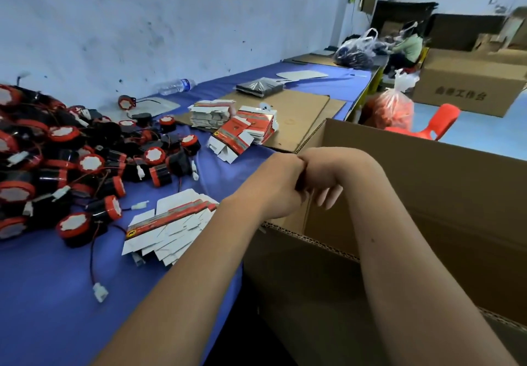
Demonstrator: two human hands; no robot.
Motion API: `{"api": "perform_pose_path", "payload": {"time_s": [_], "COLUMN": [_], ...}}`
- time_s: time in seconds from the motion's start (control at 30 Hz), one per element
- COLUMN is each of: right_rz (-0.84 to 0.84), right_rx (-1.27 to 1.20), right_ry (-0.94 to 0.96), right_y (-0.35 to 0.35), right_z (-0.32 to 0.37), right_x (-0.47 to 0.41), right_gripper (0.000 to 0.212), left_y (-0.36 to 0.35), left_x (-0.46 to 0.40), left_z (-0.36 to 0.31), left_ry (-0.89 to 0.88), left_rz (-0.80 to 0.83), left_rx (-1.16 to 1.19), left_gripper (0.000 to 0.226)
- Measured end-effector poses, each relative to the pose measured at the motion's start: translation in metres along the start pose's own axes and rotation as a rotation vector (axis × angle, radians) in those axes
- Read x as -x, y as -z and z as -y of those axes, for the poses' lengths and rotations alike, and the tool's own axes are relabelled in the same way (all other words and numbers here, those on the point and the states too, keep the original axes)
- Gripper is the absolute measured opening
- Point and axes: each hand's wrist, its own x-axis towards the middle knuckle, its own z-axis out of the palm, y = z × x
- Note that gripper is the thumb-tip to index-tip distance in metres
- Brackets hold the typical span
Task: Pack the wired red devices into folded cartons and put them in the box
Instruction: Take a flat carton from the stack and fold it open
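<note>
Both hands meet above the near-left corner of the box (427,183), backs turned to the camera. Left hand (273,183): fingers curled down and under, tips hidden. Right hand (325,171): wrist bent, knuckles against the left hand, two or three fingers hanging loose and nearly straight below. Something dark shows in the gap between the hands; cannot tell what it is, nor whether either hand grips it.

Box: brown corrugated card, open top, fluted edges exposed, standing against the table's right edge. Inside not visible.

Devices (65,163) lie well left of the hands, heaped on the blue cloth (57,294). Round black bodies, red rims, white scalloped faces, thin red and black wires ending in white plugs; glossy plastic. One plug (100,292) trails toward the near edge.

Flat cartons (171,228), white card with a red printed band, fanned just left of the left forearm. More cartons (242,129) stacked farther back on a brown card sheet (299,109). A clear bottle (176,86) lies by the wall.
</note>
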Motion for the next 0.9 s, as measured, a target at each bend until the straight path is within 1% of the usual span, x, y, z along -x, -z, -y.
{"api": "perform_pose_path", "payload": {"time_s": [0.07, 0.13, 0.2, 0.23, 0.27, 0.3, 0.33, 0.37, 0.4, 0.43, 0.5, 0.57, 0.63, 0.67, 0.7, 0.77, 0.83, 0.9], "right_rz": [-0.062, -0.169, -0.403, -0.549, -0.703, -0.846, -0.943, -0.95, -0.86, -0.717, -0.4, -0.152, 0.009, 0.042, 0.055, 0.028, -0.032, -0.063], "right_rx": [0.018, 0.082, 0.157, 0.141, 0.083, 0.009, -0.072, -0.151, -0.205, -0.19, -0.028, 0.238, 0.475, 0.496, 0.466, 0.444, 0.486, 0.5], "right_ry": [0.016, 0.022, 0.048, 0.08, 0.127, 0.212, 0.309, 0.406, 0.498, 0.55, 0.56, 0.518, 0.481, 0.477, 0.474, 0.538, 0.641, 0.701], "right_y": [0.0, 0.0, 0.0, -0.003, -0.008, -0.018, -0.03, -0.044, -0.062, -0.081, -0.122, -0.154, -0.175, -0.179, -0.181, -0.182, -0.179, -0.173], "right_z": [0.007, 0.018, 0.03, 0.04, 0.05, 0.066, 0.083, 0.101, 0.125, 0.145, 0.18, 0.197, 0.203, 0.203, 0.203, 0.206, 0.208, 0.208], "right_x": [0.005, 0.012, 0.018, 0.019, 0.022, 0.023, 0.021, 0.018, 0.011, 0.002, -0.022, -0.043, -0.058, -0.061, -0.063, -0.061, -0.058, -0.054], "right_gripper": [0.014, 0.011, 0.014, 0.017, 0.018, 0.016, 0.013, 0.012, 0.011, 0.011, 0.013, 0.035, 0.052, 0.055, 0.054, 0.049, 0.044, 0.035], "left_y": [0.005, 0.012, 0.018, 0.02, 0.021, 0.023, 0.023, 0.021, 0.022, 0.022, 0.023, 0.022, 0.02, 0.02, 0.02, 0.021, 0.022, 0.022], "left_x": [0.0, 0.007, 0.023, 0.035, 0.046, 0.061, 0.075, 0.088, 0.105, 0.119, 0.149, 0.173, 0.187, 0.189, 0.188, 0.182, 0.176, 0.173], "left_z": [0.003, 0.01, 0.022, 0.033, 0.042, 0.055, 0.067, 0.08, 0.095, 0.108, 0.133, 0.152, 0.166, 0.17, 0.174, 0.178, 0.176, 0.176], "left_ry": [-0.012, 0.0, 0.069, 0.13, 0.207, 0.299, 0.385, 0.473, 0.568, 0.665, 0.868, 1.018, 1.106, 1.132, 1.147, 1.162, 1.168, 1.174], "left_rz": [-0.037, -0.123, -0.236, -0.298, -0.361, -0.432, -0.501, -0.562, -0.627, -0.689, -0.792, -0.81, -0.756, -0.726, -0.706, -0.712, -0.76, -0.838], "left_rx": [0.023, 0.09, 0.248, 0.336, 0.405, 0.434, 0.428, 0.388, 0.33, 0.28, 0.235, 0.231, 0.231, 0.242, 0.262, 0.339, 0.46, 0.618], "left_gripper": [0.012, 0.017, 0.031, 0.034, 0.031, 0.026, 0.021, 0.021, 0.023, 0.024, 0.024, 0.023, 0.021, 0.02, 0.018, 0.018, 0.019, 0.019]}}
